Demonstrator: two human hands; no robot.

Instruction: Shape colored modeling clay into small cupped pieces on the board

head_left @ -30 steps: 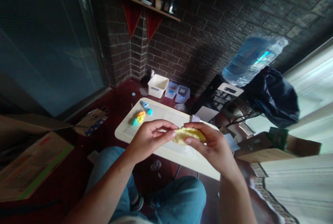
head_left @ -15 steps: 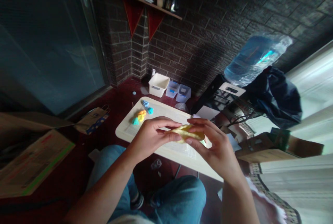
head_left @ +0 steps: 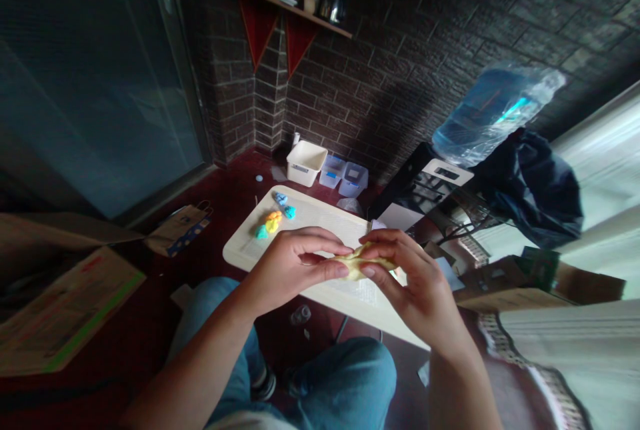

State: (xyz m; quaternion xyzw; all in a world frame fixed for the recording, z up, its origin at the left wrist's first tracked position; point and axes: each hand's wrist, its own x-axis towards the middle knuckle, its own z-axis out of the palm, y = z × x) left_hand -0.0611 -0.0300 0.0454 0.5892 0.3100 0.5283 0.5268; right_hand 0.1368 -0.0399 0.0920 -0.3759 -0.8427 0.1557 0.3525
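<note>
Between my hands, above the cream table (head_left: pixel 240 251), is a piece of pale yellow modelling clay (head_left: pixel 356 271). My left hand (head_left: pixel 300 260) pinches its left edge between thumb and fingers. On the other side my right hand (head_left: pixel 407 270) grips it the same way, hiding part of the clay. The piece looks flat and creased where the thumbs press. Beyond my left hand, several small lumps lie on the table: a blue lump (head_left: pixel 281 198), a turquoise lump (head_left: pixel 290 212), a yellow and orange lump (head_left: pixel 273 221) and a green lump (head_left: pixel 261 232).
Behind the table stand a white bin (head_left: pixel 306 163) and clear plastic boxes (head_left: pixel 353 180). A water dispenser with a wrapped blue bottle (head_left: pixel 493 113) is at the right. Cardboard boxes (head_left: pixel 75 310) sit at the left, and a paper bag (head_left: pixel 180 229) lies on the floor.
The clay is squeezed narrower and more folded between my fingers. Both hands stay in nearly the same place, with the fingers pressed closer on it.
</note>
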